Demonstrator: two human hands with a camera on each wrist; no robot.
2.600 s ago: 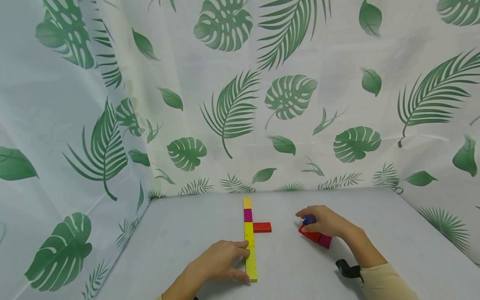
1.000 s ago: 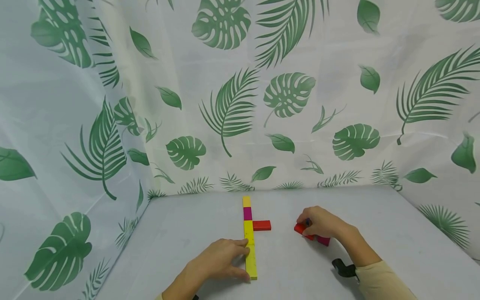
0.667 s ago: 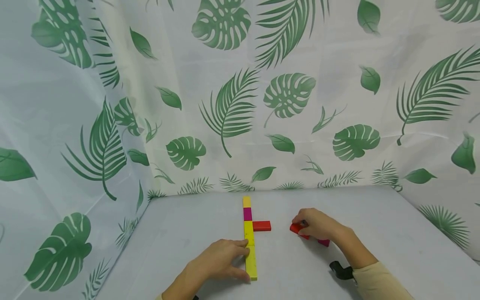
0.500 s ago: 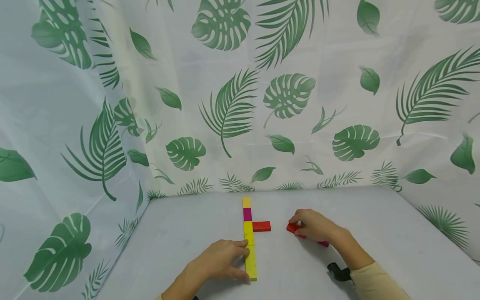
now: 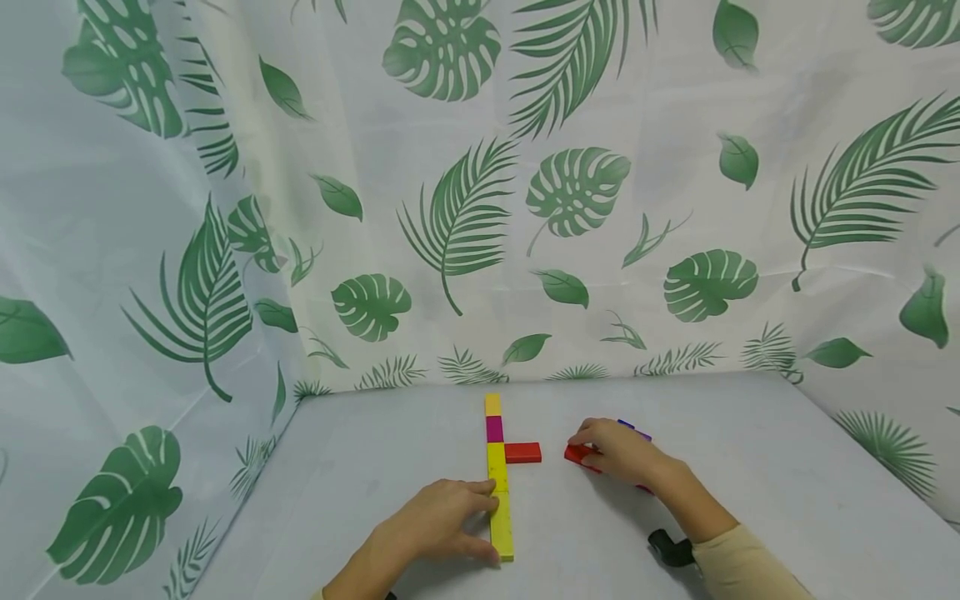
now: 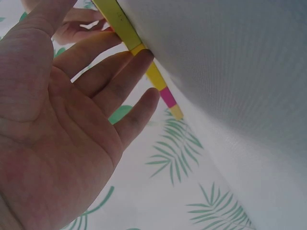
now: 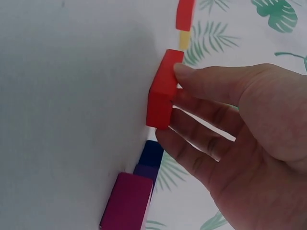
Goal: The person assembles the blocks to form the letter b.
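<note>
Red block (image 7: 160,109) between right fingers (image 7: 189,154)

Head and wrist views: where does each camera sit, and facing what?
Head: on the person's head, facing forward and down at table and leaf-print sheet; left hand and right hand show.
Left wrist: on that wrist, facing past the left hand to the yellow blocks; part of the right hand shows beyond.
Right wrist: on that wrist, facing the pinched red block; only the right hand shows.
Shared: head and right wrist show that red block.
</note>
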